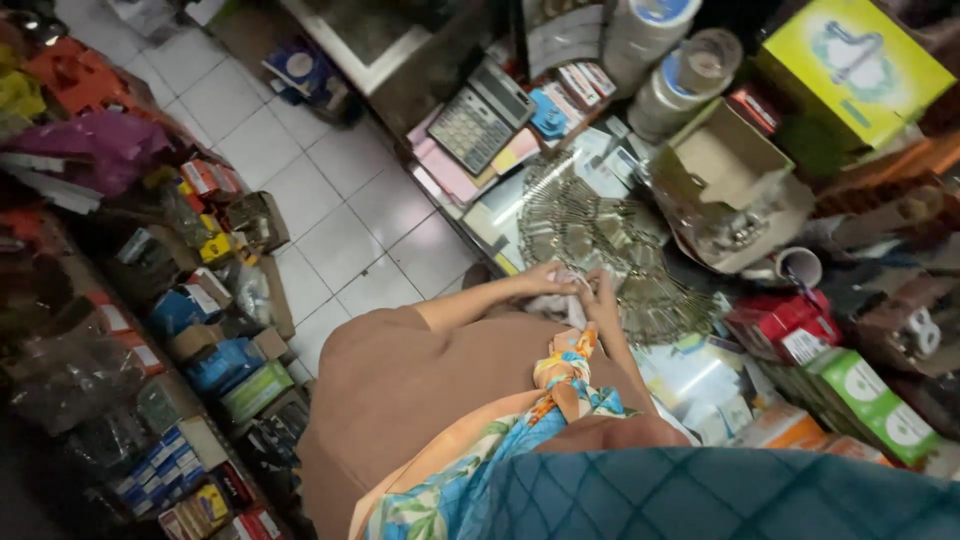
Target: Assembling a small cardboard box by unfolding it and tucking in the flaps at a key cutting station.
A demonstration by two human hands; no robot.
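Pale cloth point(558, 303), one bunched piece, sits between the two hands at the near edge of the table point(690, 375). Left hand point(548, 280): fingers curled and closed on the cloth. Right hand point(600, 296): fingers bent, tips pinching the same cloth from the other side. Both hands touch one brass-coloured wire fan guard point(590, 235), round, with radial spokes, lying flat on the table just beyond them.

Outward count: one grey calculator point(480, 122) past the guard, on pink paper pads. One open cardboard box point(725, 170) to the right of the guard, with small metal parts at its foot. One white mug point(798, 266) beside that box. One red carton point(783, 325) and two green-and-white cartons point(875, 400) along the right. One yellow-green box point(852, 62) at the top right. Tape rolls point(670, 70) stacked behind; number uncertain. White tiled floor point(330, 210) to the left.
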